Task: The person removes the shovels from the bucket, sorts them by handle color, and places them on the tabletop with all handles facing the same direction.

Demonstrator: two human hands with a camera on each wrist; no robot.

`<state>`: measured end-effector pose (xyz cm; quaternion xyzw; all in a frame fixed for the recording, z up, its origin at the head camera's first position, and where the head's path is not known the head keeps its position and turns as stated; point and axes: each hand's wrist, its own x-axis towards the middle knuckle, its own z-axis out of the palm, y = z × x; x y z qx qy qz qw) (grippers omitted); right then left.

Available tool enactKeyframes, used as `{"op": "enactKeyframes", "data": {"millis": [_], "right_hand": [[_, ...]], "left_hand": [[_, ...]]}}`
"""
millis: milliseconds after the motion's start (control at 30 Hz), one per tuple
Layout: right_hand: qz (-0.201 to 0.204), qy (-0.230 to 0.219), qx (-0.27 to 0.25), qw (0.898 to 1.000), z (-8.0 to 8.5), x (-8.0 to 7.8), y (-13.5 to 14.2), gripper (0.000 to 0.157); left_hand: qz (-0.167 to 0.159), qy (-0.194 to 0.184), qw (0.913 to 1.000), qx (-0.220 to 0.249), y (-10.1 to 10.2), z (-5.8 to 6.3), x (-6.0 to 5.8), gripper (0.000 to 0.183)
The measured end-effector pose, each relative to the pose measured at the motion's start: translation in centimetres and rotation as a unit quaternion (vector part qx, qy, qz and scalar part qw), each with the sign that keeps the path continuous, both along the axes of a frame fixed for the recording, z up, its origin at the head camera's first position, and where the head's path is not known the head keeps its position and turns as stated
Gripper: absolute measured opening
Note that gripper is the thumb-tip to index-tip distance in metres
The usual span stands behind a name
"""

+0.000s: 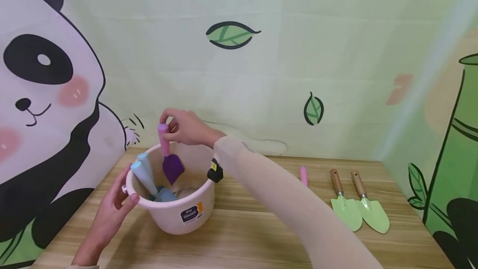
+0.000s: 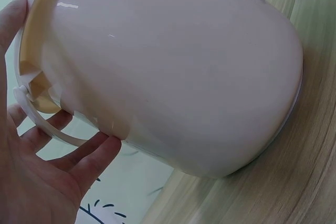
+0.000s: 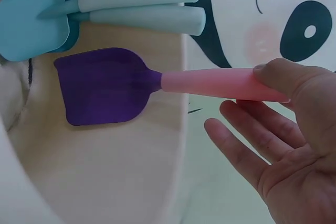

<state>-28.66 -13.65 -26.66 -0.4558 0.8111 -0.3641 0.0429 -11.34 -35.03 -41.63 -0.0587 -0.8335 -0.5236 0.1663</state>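
My right hand (image 1: 186,128) pinches the pink handle of a purple toy shovel (image 1: 173,169) between thumb and fingers. The shovel hangs blade down inside the cream bucket (image 1: 168,219), near its back wall. In the right wrist view the purple blade (image 3: 105,87) shows whole, and the other fingers are spread away from the handle. My left hand (image 1: 113,209) holds the bucket's left rim, thumb near the rim and fingertips against the outer wall under the bail handle (image 2: 52,129). Two blue shovels (image 1: 143,173) lean together inside the bucket, handles up at the left.
Two green trowels with wooden handles (image 1: 373,215) lie on the wooden table (image 1: 254,240) at the right. A pink handle (image 1: 303,174) shows past my sleeve, its other end hidden. A small black device (image 1: 215,172) is at my right wrist. Printed cloth (image 1: 261,74) hangs behind.
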Motion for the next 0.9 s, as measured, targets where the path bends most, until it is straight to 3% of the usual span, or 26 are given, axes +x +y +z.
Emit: {"op": "enactKeyframes", "data": {"millis": [533, 767, 900], "right_hand": [[-0.019, -0.001, -0.088, 0.996, 2.1, 0.8, 2.2, 0.030], [-0.013, 0.001, -0.172, 0.985, 3.9, 1.3, 3.2, 0.033], [-0.013, 0.012, -0.194, 0.981, 5.0, 1.4, 4.0, 0.034]], "left_hand": [[-0.007, 0.014, 0.9998, 0.013, 0.2, -0.2, 0.1, 0.072], [0.000, 0.012, 0.9999, 0.008, 0.2, -0.2, 0.0, 0.072], [0.007, -0.003, 1.0000, 0.001, 0.2, -0.1, 0.0, 0.071]]}}
